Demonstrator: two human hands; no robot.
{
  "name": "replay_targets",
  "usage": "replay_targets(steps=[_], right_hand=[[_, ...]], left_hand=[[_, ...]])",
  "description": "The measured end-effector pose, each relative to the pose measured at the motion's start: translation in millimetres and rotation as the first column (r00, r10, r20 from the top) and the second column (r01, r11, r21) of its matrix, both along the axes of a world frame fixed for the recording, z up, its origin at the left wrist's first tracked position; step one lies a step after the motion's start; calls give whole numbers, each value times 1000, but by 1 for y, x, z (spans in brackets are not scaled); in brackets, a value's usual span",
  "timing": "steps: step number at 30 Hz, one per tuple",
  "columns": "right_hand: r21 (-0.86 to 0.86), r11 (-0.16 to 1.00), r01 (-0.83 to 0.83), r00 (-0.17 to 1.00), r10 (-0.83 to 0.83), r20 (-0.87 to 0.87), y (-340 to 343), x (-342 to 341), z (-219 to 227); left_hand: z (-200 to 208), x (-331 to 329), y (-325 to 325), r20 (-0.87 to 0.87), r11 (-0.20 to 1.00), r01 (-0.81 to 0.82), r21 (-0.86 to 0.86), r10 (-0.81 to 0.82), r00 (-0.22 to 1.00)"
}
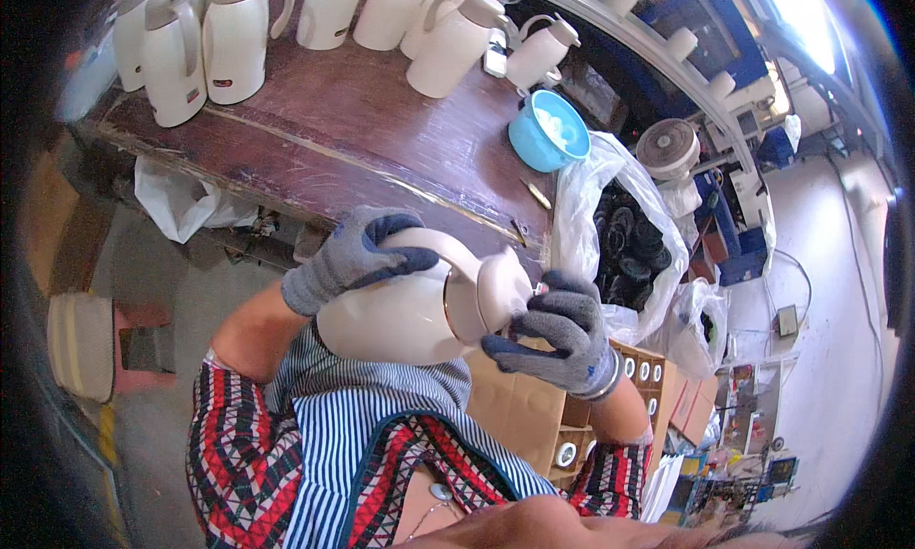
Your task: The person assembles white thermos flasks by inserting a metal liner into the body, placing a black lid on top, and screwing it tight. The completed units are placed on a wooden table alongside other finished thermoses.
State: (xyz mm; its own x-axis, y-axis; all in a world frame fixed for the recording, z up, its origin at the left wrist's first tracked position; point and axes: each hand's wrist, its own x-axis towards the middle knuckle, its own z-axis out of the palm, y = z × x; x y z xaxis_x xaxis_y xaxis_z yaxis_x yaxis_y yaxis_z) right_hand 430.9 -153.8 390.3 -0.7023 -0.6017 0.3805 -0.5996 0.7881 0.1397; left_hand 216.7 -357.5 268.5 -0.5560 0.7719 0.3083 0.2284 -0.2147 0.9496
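- Before the person's chest, near the front edge of the table (315,134), a cream jug (386,315) is held tilted well over, its base to the left and its lid (505,287) to the right.
- Left hand (367,254) (gray glove): fingers closed around the handle (446,244), on the upper side of the jug.
- Right hand (562,335) (also gloved): fingers partly curled at the lid end; whether they grip or only touch the lid, cannot be told.
- Striped apron (334,449): worn by the person, below the jug.
- Other jugs (443,58): standing along the far side of the table, cream with handles.
- Blue bowl (529,141): at the table's right end, with white items inside.
- Clear plastic bag (579,201): just beside that end, holding black parts (624,249).
- Cardboard box (505,396): below the right hand, partly hidden.
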Motion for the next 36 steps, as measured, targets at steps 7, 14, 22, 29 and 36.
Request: replay_targets(steps=[7, 14, 22, 29, 36], right_hand=[[-363, 874, 323, 891, -151, 429, -12, -25, -11], [-630, 589, 506, 851, -220, 477, 51, -35, -91], [-420, 876, 236, 957, -285, -58, 3, 7, -123], [-264, 896, 356, 871, -420, -254, -3, 65, -117], [-467, 437, 769, 632, -415, 654, 66, 32, -75]], left_hand=[[11, 57, -1, -30, 981, -178, 75, 181, 983], [-6, 80, 30, -212, 985, -172, -23, 163, 963], [25, 6, 78, 565, 975, 53, 217, -170, 807], [12, 12, 62, 215, 989, 146, -20, -139, 967], [-8, 61, 41, -357, 975, -220, -25, 197, 913]])
